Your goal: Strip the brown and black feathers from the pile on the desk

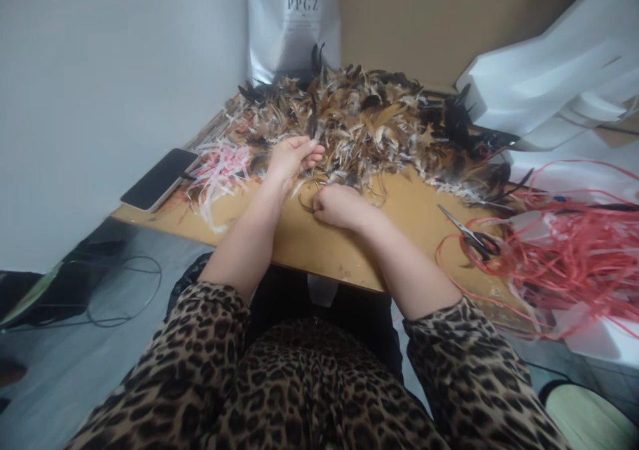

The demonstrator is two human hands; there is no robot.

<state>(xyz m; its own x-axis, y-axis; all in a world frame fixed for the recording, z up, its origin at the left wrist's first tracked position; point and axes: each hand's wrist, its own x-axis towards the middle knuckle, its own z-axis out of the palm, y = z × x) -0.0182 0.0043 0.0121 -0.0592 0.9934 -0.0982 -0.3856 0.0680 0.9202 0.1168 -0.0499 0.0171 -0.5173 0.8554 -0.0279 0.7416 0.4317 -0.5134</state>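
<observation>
The person's left hand [298,157] appears to pinch a dark feather [313,117] in its fingertips, before the feather pile [374,114] spread at twelve o'clock. At its five o'clock the right hand [337,205] curls beside a thin looped strand [301,202], and whether it grips this cannot be told; scissors [474,237] lie toward three o'clock.

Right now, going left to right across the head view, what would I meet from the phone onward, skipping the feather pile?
Phone, pink-white strips, left hand, right hand, scissors, then the main red tangle.
</observation>
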